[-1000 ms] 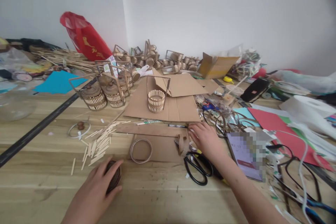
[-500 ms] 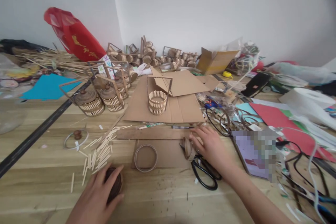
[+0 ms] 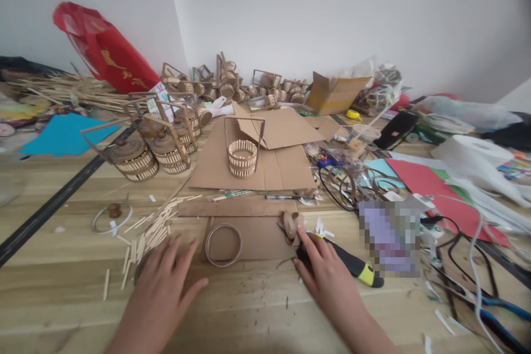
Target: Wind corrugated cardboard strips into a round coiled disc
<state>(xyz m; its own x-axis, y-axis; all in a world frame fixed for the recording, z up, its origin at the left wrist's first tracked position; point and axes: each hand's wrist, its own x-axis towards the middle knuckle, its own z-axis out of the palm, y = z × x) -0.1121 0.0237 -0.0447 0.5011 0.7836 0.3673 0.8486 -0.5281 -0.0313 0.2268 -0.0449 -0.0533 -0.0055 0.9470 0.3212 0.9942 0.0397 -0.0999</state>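
My left hand [image 3: 164, 282] is palm down low over the table, its fingers spread. Beside and partly beneath it is a dark round coiled piece [image 3: 142, 268], mostly hidden. My right hand [image 3: 327, 274] has its fingers closed around the black handles of the scissors [image 3: 304, 256]; most of the scissors is covered by the hand. At its fingertips lies a rolled brown strip [image 3: 290, 223]. A thin ring [image 3: 223, 264] rests between the hands, partly on a cardboard piece [image 3: 261, 240]. Behind it, a small slatted basket [image 3: 243, 160] with a tall handle stands upright on cardboard.
Short pale sticks [image 3: 143, 240] lie scattered at left, near lidded baskets [image 3: 133, 160]. A black-and-yellow handled tool [image 3: 360, 268] lies right of my right hand. Farther right are blue-handled pliers [image 3: 493, 310], cables and red paper [image 3: 440, 193]. More baskets [image 3: 265, 88] line the wall.
My right hand has moved down from the rolled strip onto the scissors handles. My left hand has shifted forward, covering more of the dark coil. The black-and-yellow tool has come into view.
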